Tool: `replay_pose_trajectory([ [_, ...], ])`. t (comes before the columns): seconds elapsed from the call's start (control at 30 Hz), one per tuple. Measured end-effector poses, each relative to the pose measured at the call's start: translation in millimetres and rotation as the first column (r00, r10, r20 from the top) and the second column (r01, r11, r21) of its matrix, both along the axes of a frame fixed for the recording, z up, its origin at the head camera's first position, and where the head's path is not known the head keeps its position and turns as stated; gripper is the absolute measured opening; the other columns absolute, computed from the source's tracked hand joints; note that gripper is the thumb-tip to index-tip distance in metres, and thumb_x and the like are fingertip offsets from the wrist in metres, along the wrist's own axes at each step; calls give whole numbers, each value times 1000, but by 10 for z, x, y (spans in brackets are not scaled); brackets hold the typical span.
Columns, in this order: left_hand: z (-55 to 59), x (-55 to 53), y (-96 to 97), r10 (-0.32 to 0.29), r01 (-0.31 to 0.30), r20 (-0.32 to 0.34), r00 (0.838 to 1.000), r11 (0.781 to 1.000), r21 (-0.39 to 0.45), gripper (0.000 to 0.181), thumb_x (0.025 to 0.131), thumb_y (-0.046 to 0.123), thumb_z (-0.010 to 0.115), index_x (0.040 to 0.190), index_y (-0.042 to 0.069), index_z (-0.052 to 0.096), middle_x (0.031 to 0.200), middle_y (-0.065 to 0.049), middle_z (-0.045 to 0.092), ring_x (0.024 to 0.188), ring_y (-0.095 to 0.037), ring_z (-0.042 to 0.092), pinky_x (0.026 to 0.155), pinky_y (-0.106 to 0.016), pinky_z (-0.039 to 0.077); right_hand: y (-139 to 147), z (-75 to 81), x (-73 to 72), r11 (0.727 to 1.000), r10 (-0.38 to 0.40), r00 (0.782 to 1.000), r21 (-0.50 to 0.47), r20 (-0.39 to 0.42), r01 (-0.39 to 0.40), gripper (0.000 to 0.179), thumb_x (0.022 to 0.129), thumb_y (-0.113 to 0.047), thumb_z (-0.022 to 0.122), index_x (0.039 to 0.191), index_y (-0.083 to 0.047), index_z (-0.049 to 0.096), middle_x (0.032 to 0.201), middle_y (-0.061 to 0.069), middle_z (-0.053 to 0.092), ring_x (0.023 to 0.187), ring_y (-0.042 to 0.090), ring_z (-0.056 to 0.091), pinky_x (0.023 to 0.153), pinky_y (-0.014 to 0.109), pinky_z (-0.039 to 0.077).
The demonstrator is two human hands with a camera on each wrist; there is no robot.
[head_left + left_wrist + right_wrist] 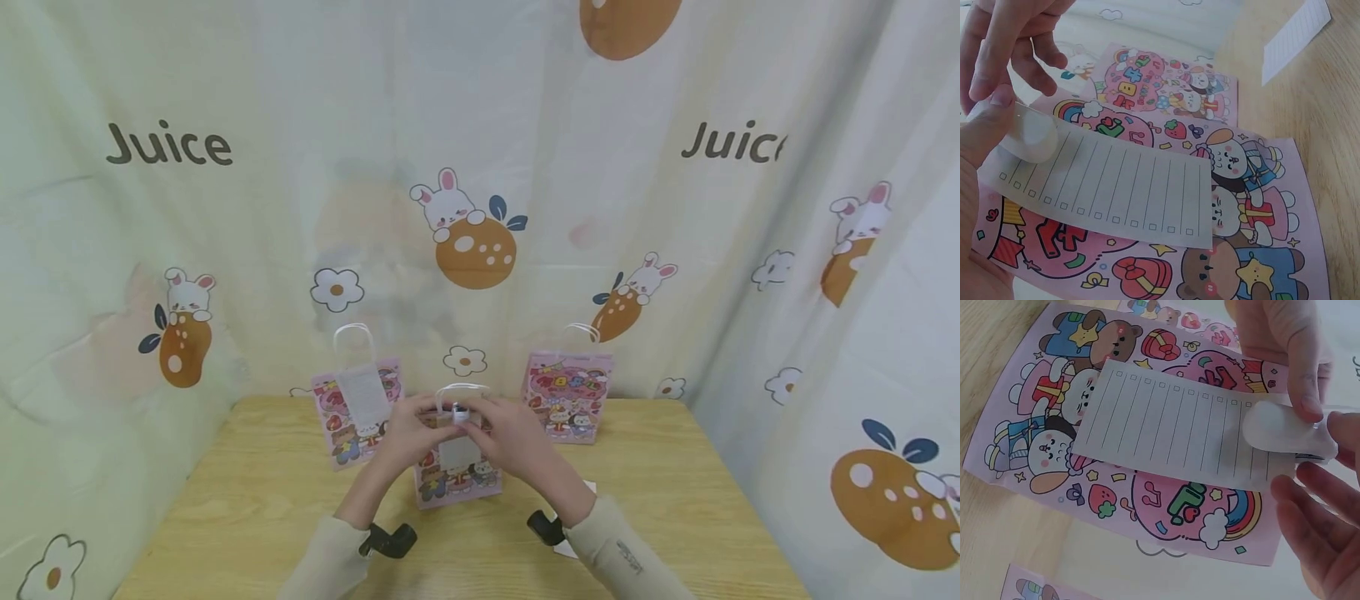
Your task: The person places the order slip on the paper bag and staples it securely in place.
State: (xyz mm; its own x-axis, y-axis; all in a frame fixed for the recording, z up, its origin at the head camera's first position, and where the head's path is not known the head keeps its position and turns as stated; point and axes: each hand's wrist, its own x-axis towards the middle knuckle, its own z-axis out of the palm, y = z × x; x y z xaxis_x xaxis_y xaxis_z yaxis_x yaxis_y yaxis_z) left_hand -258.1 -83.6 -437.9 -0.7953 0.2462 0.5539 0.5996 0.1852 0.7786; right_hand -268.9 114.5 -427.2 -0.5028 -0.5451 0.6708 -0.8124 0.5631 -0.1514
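Observation:
A pink paper gift bag (457, 483) with cartoon animals and a white handle (463, 387) stands in the middle of the table. Over its front hangs a lined paper slip with checkboxes (1116, 181), also seen in the right wrist view. A small white rounded stapler (1279, 428) sits across the slip's upper end. My left hand (411, 429) grips it, thumb laid on its white body; the other left fingers are partly hidden behind the bag. From the opposite side my right hand (510, 429) pinches the stapler's end between thumb and fingers.
Another pink bag (330, 408) with a white slip (365, 400) on its front stands behind to the left. A third bag (568, 396) stands to the right. Loose lined paper (1294, 44) lies on the wooden table (262, 500). A printed curtain (262, 225) hangs close behind.

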Motion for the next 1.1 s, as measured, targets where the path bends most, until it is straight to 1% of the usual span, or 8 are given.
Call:
replay_pose_trajectory([
  [0.17, 16, 31, 8, 28, -29, -31, 999, 999, -27, 30, 75, 4, 83, 102, -3, 72, 102, -14, 70, 94, -27, 67, 80, -38, 56, -57, -10, -17, 997, -26, 999, -69, 44, 29, 36, 84, -26, 79, 115, -14, 65, 88, 0, 72, 61, 8, 64, 52, 18, 49],
  [0.3, -23, 2, 13, 29, -33, -77, 997, 998, -51, 31, 74, 2, 84, 101, -4, 71, 100, -15, 70, 92, -30, 67, 79, -34, 56, -99, 5, -9, 997, 3, 995, -77, 104, 5, 36, 83, -24, 79, 117, -17, 68, 91, -1, 70, 64, 3, 63, 56, 16, 50],
  [0.53, -216, -168, -103, 30, -29, 22, 999, 999, -46, 28, 80, 12, 81, 107, 10, 73, 106, -3, 70, 93, -18, 68, 76, -28, 56, -122, 36, -4, 987, 87, 973, -154, 212, -54, 26, 87, -11, 75, 111, -5, 66, 95, 4, 69, 73, 9, 66, 62, 18, 54],
  [0.67, -247, -213, -170, 68, -68, -5, 998, 995, -72, 19, 83, 18, 79, 100, 12, 75, 96, 1, 71, 81, -14, 67, 66, -28, 57, -73, 28, -5, 980, 92, 964, -194, 249, -43, 26, 86, -7, 74, 109, 0, 62, 92, 8, 69, 71, 12, 67, 60, 16, 53],
  [0.77, -249, -227, -201, 103, -107, -49, 993, 991, -83, 14, 84, 16, 78, 97, 13, 73, 91, 3, 71, 76, -12, 65, 62, -28, 55, -40, 18, -21, 975, 116, 966, -213, 232, -66, 29, 87, -6, 73, 112, -1, 60, 90, 8, 69, 68, 10, 66, 58, 16, 52],
  [0.9, -256, -241, -205, 119, -128, -123, 985, 990, -64, 12, 86, 10, 76, 94, 10, 68, 86, 1, 70, 72, -12, 64, 60, -26, 54, -13, 11, -59, 964, 181, 972, -226, 153, -144, 22, 90, -4, 69, 112, -2, 66, 95, 6, 68, 70, 8, 62, 59, 18, 52],
  [1.0, -289, -265, -192, 136, -161, -235, 962, 983, -89, 12, 84, 2, 75, 92, 9, 68, 85, -2, 70, 71, -12, 62, 59, -24, 53, -1, 0, -79, 956, 218, 969, -227, 115, -188, 15, 91, -3, 67, 106, -3, 70, 100, 6, 65, 72, 10, 60, 61, 19, 51],
  [1.1, -320, -289, -178, 151, -200, -326, 933, 972, -123, 19, 82, -4, 75, 94, 10, 73, 89, -2, 72, 74, -11, 64, 63, -23, 53, 11, -22, -80, 948, 247, 957, -243, 155, -205, 18, 85, 3, 71, 103, -1, 68, 103, 7, 63, 79, 15, 62, 63, 19, 53],
])
